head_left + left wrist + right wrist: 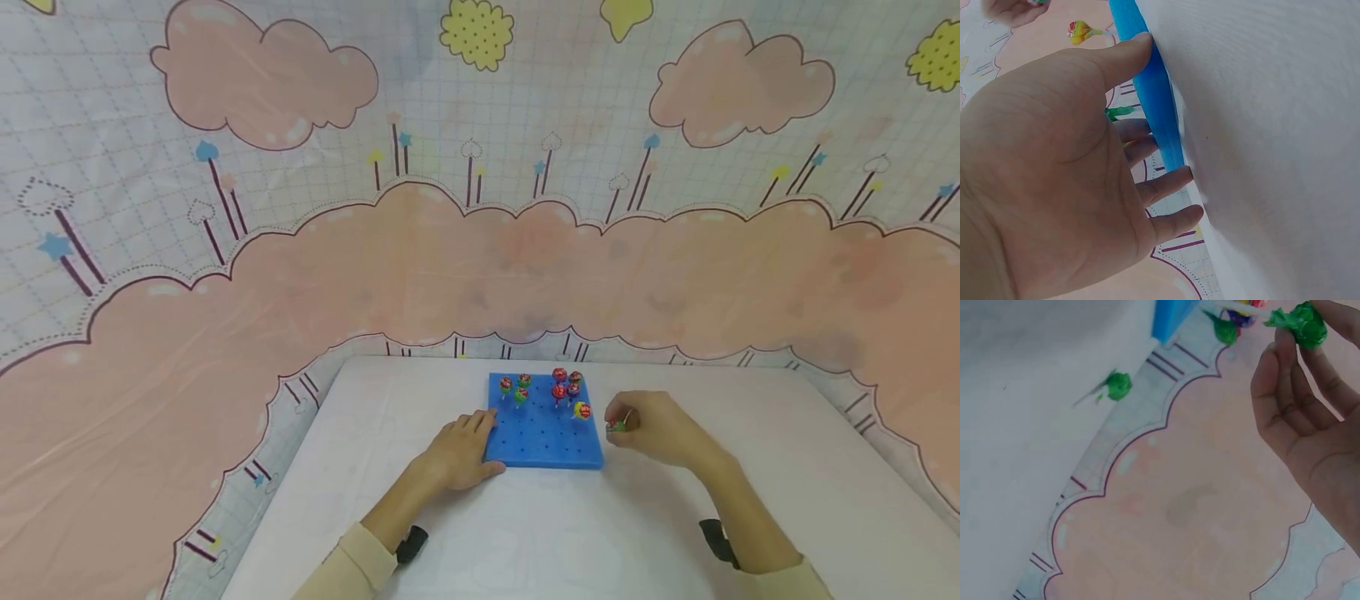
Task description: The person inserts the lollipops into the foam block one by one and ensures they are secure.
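Note:
A blue pegboard-like block [540,442] with rows of small holes lies on the table. Several wrapped lollipops stand in it, among them a yellow one [582,410] at its right side. My left hand [457,454] rests against the block's near left corner, thumb at the front edge and fingers spread along the left side. To the right of the block, my right hand [660,427] pinches a green-wrapped lollipop [1311,326] between thumb and fingertips. Its white stick points towards the block in the right wrist view. The block is mostly out of that view.
Another green lollipop [1119,385] is on the white table [420,400] in the right wrist view; the head view does not show it. A patterned cloth [480,275] with clouds hangs behind and around the table.

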The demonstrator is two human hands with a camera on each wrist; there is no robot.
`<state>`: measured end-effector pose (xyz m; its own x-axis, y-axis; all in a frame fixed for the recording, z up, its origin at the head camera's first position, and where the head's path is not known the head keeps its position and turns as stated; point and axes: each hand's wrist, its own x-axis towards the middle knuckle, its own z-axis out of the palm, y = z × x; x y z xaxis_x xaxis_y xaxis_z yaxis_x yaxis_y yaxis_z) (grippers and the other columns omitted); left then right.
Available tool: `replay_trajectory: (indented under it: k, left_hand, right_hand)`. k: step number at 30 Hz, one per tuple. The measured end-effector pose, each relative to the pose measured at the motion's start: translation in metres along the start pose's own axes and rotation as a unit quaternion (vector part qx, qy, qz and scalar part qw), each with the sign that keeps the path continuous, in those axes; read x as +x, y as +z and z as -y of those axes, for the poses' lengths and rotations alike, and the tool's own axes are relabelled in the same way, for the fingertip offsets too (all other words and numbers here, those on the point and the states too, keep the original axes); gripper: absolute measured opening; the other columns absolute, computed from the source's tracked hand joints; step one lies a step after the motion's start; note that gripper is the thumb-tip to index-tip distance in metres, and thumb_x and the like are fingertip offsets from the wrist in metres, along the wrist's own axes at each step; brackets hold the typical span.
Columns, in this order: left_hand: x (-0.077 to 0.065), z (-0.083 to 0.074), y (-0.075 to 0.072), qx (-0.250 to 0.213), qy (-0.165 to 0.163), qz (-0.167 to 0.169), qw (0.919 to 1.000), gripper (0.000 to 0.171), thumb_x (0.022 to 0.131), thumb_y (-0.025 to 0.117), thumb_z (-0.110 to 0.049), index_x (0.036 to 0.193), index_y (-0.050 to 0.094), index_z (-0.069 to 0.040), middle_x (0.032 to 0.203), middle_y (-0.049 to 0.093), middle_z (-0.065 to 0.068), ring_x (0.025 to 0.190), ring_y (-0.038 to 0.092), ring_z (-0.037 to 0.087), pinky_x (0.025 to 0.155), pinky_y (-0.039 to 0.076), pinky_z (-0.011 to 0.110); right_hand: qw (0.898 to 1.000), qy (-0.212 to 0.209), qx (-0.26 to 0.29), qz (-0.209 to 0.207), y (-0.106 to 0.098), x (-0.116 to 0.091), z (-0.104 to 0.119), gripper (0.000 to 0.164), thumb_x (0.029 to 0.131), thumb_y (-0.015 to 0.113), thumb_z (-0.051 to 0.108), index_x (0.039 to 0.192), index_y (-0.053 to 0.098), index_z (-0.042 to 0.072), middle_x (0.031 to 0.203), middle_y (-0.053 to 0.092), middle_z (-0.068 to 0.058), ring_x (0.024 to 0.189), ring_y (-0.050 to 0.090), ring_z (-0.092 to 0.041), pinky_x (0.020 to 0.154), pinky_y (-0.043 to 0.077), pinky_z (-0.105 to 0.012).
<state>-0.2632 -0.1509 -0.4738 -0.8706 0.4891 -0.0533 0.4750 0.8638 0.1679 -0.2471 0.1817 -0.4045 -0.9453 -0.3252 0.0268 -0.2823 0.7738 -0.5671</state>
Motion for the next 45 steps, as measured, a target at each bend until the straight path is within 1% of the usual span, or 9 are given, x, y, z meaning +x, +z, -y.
replay_trajectory:
  k: [8, 11, 15, 17, 23, 28, 32, 37, 45]
  left_hand:
    - [0.003, 0.000, 0.002, 0.000, 0.012, -0.008, 0.9999, 0.087, 0.098, 0.067, -0.054, 0.160, 0.033, -0.002, 0.159, 0.043, 0.017, 0.143, 0.045, 0.036, 0.116, 0.041, 0.054]
    - [0.003, 0.000, 0.003, 0.002, 0.016, -0.010, 0.9998, 0.086, 0.098, 0.068, -0.053, 0.159, 0.034, -0.002, 0.157, 0.044, 0.018, 0.141, 0.046, 0.037, 0.115, 0.042, 0.054]
    - [0.002, 0.001, 0.003, 0.003, 0.012, -0.012, 0.9998, 0.085, 0.098, 0.067, -0.054, 0.158, 0.036, -0.003, 0.157, 0.044, 0.018, 0.141, 0.046, 0.037, 0.116, 0.042, 0.054]
    - [0.002, 0.002, 0.003, 0.003, 0.011, -0.013, 0.9999, 0.084, 0.098, 0.067, -0.055, 0.158, 0.037, -0.004, 0.158, 0.044, 0.017, 0.141, 0.047, 0.036, 0.116, 0.042, 0.053]
    - [0.003, 0.004, 0.006, 0.003, 0.007, -0.010, 0.9999, 0.085, 0.098, 0.067, -0.056, 0.158, 0.036, -0.004, 0.158, 0.043, 0.016, 0.141, 0.046, 0.035, 0.116, 0.042, 0.053]
    - [0.004, 0.004, 0.007, 0.007, 0.005, -0.008, 0.9999, 0.086, 0.098, 0.065, -0.058, 0.159, 0.036, -0.005, 0.159, 0.043, 0.015, 0.142, 0.046, 0.035, 0.116, 0.042, 0.052]
    - [0.004, 0.003, 0.005, 0.008, 0.002, -0.006, 1.0000, 0.087, 0.097, 0.066, -0.059, 0.159, 0.036, -0.005, 0.159, 0.043, 0.015, 0.142, 0.045, 0.034, 0.116, 0.042, 0.053]
    - [0.004, 0.003, 0.003, 0.006, -0.002, -0.002, 1.0000, 0.089, 0.097, 0.066, -0.059, 0.161, 0.034, -0.005, 0.160, 0.042, 0.015, 0.144, 0.044, 0.034, 0.117, 0.040, 0.053]
    - [0.004, 0.003, 0.004, 0.001, -0.002, 0.001, 1.0000, 0.089, 0.097, 0.066, -0.059, 0.161, 0.034, -0.006, 0.161, 0.042, 0.015, 0.145, 0.043, 0.035, 0.118, 0.039, 0.054]
  right_hand:
    - [0.997, -0.058, 0.011, -0.046, 0.006, 0.003, 0.010, 0.023, 0.089, 0.084, 0.013, 0.109, 0.073, 0.012, 0.096, 0.070, 0.006, 0.092, 0.066, -0.014, 0.080, 0.060, -0.028]
    - [0.995, -0.074, 0.016, -0.064, 0.009, 0.006, 0.013, 0.023, 0.089, 0.085, 0.014, 0.109, 0.074, 0.012, 0.097, 0.070, 0.008, 0.092, 0.066, -0.013, 0.081, 0.060, -0.027]
    - [0.992, -0.086, 0.031, -0.083, 0.016, 0.013, 0.020, 0.023, 0.089, 0.086, 0.016, 0.108, 0.073, 0.015, 0.097, 0.071, 0.009, 0.091, 0.066, -0.013, 0.078, 0.059, -0.024]
    - [0.991, -0.086, 0.040, -0.094, 0.021, 0.018, 0.025, 0.024, 0.088, 0.087, 0.016, 0.107, 0.073, 0.017, 0.097, 0.071, 0.008, 0.091, 0.066, -0.015, 0.077, 0.059, -0.024]
    - [0.987, -0.086, 0.065, -0.119, 0.033, 0.035, 0.034, 0.025, 0.088, 0.086, 0.016, 0.109, 0.073, 0.013, 0.098, 0.072, 0.004, 0.091, 0.068, -0.016, 0.078, 0.060, -0.024]
    - [0.985, -0.086, 0.076, -0.127, 0.041, 0.045, 0.040, 0.025, 0.088, 0.086, 0.016, 0.109, 0.073, 0.013, 0.097, 0.072, 0.004, 0.090, 0.069, -0.015, 0.081, 0.062, -0.030]
    - [0.985, -0.091, 0.074, -0.130, 0.046, 0.049, 0.042, 0.024, 0.087, 0.087, 0.014, 0.106, 0.073, 0.015, 0.096, 0.072, 0.005, 0.088, 0.069, -0.013, 0.083, 0.062, -0.035]
    - [0.984, -0.096, 0.063, -0.133, 0.052, 0.054, 0.043, 0.023, 0.087, 0.087, 0.015, 0.105, 0.073, 0.015, 0.096, 0.072, 0.005, 0.088, 0.069, -0.013, 0.084, 0.062, -0.038]
    - [0.986, -0.085, 0.070, -0.129, 0.056, 0.059, 0.048, 0.024, 0.087, 0.087, 0.016, 0.107, 0.073, 0.016, 0.097, 0.072, 0.005, 0.088, 0.069, -0.013, 0.084, 0.062, -0.035]
